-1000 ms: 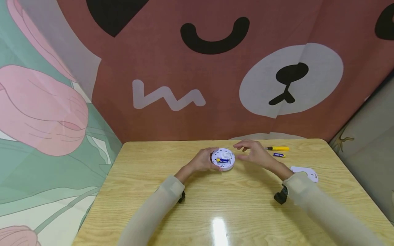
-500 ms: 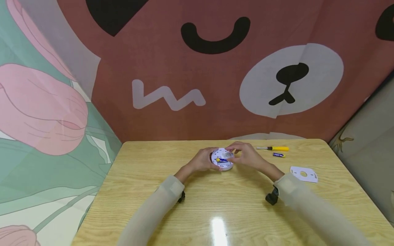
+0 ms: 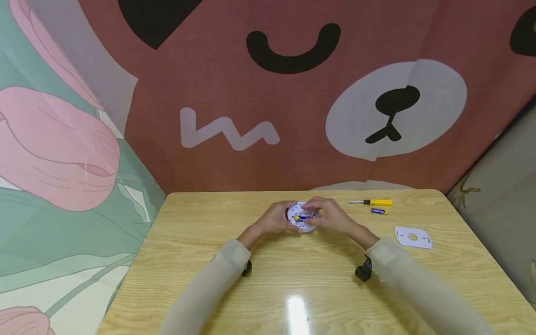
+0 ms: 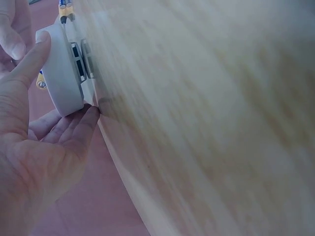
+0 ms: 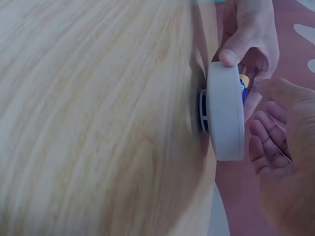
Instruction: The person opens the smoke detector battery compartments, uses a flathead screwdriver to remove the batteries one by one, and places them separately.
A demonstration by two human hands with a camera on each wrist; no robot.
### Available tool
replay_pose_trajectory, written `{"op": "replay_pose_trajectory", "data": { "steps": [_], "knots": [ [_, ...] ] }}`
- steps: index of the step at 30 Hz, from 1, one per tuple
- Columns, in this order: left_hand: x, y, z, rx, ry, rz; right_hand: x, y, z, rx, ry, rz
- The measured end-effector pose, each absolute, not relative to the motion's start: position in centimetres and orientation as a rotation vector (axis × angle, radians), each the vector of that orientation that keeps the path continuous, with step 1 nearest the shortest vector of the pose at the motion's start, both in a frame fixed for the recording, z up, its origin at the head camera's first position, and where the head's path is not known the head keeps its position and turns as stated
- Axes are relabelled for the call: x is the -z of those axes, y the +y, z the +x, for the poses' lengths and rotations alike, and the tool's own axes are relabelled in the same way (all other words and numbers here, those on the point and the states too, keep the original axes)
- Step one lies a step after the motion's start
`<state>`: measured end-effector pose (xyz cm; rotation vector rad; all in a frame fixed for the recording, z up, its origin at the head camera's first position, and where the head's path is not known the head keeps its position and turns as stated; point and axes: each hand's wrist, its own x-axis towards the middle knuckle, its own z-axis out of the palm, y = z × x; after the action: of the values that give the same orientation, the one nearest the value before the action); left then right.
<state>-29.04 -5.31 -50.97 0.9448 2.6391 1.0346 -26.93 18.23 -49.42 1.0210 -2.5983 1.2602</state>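
A round white smoke detector (image 3: 294,221) lies face-down with its back upward, its vented face (image 4: 78,61) toward the table. My left hand (image 3: 277,217) grips its left side, thumb on the near rim and fingers round the far side, also seen in the left wrist view. A blue battery with a yellow end (image 3: 300,217) lies on the detector's back and juts above the rim in the right wrist view. My right hand (image 3: 332,217) reaches over from the right, thumb and forefinger bent and apart around the battery; contact is hard to see. Its other fingers (image 5: 263,135) curl loosely.
On the wooden table (image 3: 268,279), a yellow-handled screwdriver (image 3: 378,202) lies at the back right. A second blue battery (image 3: 378,211) is just in front of it. A white mounting plate (image 3: 402,236) with a round hole rests farther right. A printed cloth (image 3: 226,163) hangs behind.
My right hand has moved left from beside the smoke detector to over its back, bringing thumb and forefinger around the battery. My left hand keeps its hold in the same place.
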Motion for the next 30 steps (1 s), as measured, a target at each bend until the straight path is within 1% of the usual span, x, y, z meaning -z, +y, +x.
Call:
{"op": "replay_pose_trajectory", "data": {
  "steps": [9,15,30],
  "knots": [
    [51.0,-5.4,-28.9,-0.992,2.654,0.924,50.1,17.5,-27.0,-1.212,-2.596,1.076],
    [50.9,-5.3,-28.9,-1.001,2.638,0.941,50.5,17.3,-27.0,-1.204,-2.61,1.062],
    [50.8,-5.3,-28.9,-0.981,2.649,0.882,50.9,16.3,-27.3,-1.184,-2.576,1.081]
  ]
}}
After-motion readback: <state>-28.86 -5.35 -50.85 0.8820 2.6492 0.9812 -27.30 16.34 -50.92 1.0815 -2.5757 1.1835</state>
